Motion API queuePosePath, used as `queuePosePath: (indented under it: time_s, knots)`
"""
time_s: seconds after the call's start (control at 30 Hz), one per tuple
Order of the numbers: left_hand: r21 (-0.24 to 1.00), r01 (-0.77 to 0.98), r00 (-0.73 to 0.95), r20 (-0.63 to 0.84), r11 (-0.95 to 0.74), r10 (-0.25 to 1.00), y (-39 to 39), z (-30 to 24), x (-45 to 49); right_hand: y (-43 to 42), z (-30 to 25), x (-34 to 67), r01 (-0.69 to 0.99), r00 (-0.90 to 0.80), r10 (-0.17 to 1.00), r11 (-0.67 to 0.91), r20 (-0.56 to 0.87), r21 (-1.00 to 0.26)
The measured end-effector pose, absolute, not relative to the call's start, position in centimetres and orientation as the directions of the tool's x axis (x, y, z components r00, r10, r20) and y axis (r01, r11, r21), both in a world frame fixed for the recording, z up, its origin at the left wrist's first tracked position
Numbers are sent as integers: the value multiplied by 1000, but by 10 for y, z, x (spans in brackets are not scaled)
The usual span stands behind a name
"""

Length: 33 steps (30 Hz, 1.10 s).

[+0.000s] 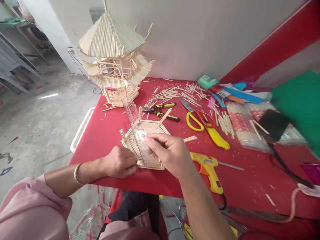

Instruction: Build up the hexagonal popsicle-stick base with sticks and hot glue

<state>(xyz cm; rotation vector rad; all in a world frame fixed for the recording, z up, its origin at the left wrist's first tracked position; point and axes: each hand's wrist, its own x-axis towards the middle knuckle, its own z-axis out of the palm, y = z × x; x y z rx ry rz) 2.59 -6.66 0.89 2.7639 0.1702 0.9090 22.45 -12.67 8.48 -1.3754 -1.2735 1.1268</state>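
Observation:
My right hand [170,150] pinches a clear plastic ruler [135,121] between thumb and fingers. The ruler slants across a six-sided base of wooden sticks [152,126], which has short upright posts at its corners. At the base's front left corner, my left hand [121,162] is closed, its fingertips at the pale end of a wooden stick [138,163]; most of that stick is hidden. Behind the base stands a tiered pagoda model [112,40] built of the same sticks.
Wire-stripper pliers [160,111], scissors [197,116] and a yellow utility knife [217,137] lie beyond the base. A yellow glue gun [208,170] is right of my right hand. Loose sticks [170,93] and bagged sticks [240,123] cover the back right of the red table [87,143].

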Motion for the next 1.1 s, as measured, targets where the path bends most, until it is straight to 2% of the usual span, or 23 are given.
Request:
queuePosePath:
  time_s: [1.1]
  knots:
    - [229,56,783,594,-972,185,-68,7,26,-118,87,220,242,-4,1000,-24,-25,-970]
